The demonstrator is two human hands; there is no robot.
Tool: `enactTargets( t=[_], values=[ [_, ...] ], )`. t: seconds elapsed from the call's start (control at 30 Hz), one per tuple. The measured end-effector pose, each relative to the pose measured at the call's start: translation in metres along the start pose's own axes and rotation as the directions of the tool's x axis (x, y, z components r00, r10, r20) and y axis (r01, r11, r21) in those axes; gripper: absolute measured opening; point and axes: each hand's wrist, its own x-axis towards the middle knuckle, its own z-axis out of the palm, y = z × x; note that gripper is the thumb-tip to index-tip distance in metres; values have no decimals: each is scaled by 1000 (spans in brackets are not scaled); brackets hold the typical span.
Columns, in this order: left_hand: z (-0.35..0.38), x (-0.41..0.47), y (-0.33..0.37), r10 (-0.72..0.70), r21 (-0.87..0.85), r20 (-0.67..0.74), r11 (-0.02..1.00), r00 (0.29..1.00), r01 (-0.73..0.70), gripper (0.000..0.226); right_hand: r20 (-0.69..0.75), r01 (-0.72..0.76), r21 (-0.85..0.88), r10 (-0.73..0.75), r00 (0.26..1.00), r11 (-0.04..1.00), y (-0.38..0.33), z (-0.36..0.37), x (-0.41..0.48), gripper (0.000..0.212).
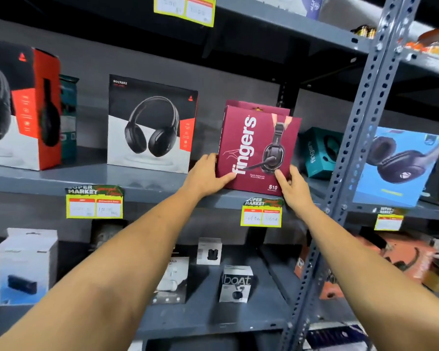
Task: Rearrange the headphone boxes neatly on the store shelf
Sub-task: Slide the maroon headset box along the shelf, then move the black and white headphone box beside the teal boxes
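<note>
While both hands grip it, the maroon box (257, 150) sits at the front edge of the middle shelf (142, 182), tilted slightly, its top leaning right. Left hand (207, 174) clamps the lower left corner, thumb on the front face; right hand (293, 190) clamps the lower right corner, fingers (280, 176) pressed on the face. A second maroon box (257, 104) stands just behind, its top showing above.

Risks, as judgement: box bottom is near the shelf lip, so a slack grip or a pull toward the near side could tip it off. A hard push back could knock the rear box askew. The upright post (360, 138) stands close on the right; a slide that way could catch it.

Looks: flat square carton, maroon, white "fingers" lettering running vertically, headset with mic pictured, "S10" at lower right. To its left, well apart, stands a white headphone box (151, 124); a teal box (317, 153) sits to the right, farther back.
</note>
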Motion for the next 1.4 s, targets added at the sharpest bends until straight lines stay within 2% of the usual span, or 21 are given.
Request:
enactTargets(
  t=[0.1, 0.17, 0.23, 0.3, 0.4, 0.57, 0.67, 0.77, 0.9, 1.03, 1.23, 1.3, 1.4],
  values=[
    [0, -5, 2, 2, -49, -85, 999, 996, -7, 65, -273, 35, -7, -36, 961, 999, -5, 5, -4, 49],
    [-3, -12, 4, 3, -57, -168, 998, 986, -13, 65, -369, 108, -155, -159, 916, 982, -9, 7, -8, 44],
    [-13, -19, 5, 12, 4, -241, 1000, 970, -11, 59, -329, 181, -348, -300, 895, 920, -15, 12, -12, 37],
    [-28, -26, 1, 22, 74, -325, 997, 945, 2, 50, -255, 243, -462, -390, 885, 853, -22, 22, -16, 31],
    [-58, -38, -13, 22, 124, -429, 992, 903, 35, 38, -160, 331, -512, -467, 870, 793, -45, 49, -24, 32],
    [-123, -59, -58, 58, 252, -523, 964, 850, 89, 30, 29, 476, -506, -537, 843, 720, -104, 117, -43, 51],
    [-167, -76, -92, 88, 353, -553, 926, 828, 138, 33, 59, 503, -425, -531, 845, 753, -141, 164, -57, 58],
    [-218, -96, -129, 105, 419, -588, 887, 802, 192, 36, 88, 523, -265, -520, 850, 810, -185, 213, -70, 62],
    [-276, -112, -171, -20, 344, -641, 886, 767, 310, 48, 113, 530, -72, -521, 846, 845, -237, 269, -75, 71],
    [-315, -122, -204, -46, 352, -637, 871, 770, 343, 56, 193, 413, 113, -428, 883, 904, -279, 319, -72, 83],
    [-339, -125, -239, -44, 373, -577, 874, 816, 311, 74, 307, 160, 228, -227, 924, 960, -308, 370, -66, 99],
    [-341, -123, -250, -40, 377, -550, 879, 834, 290, 80, 346, 134, 249, -218, 913, 959, -309, 379, -66, 94],
    [-346, -118, -264, -53, 352, -528, 894, 847, 276, 83, 360, 135, 297, -242, 901, 945, -303, 380, -65, 72]
  ],
)
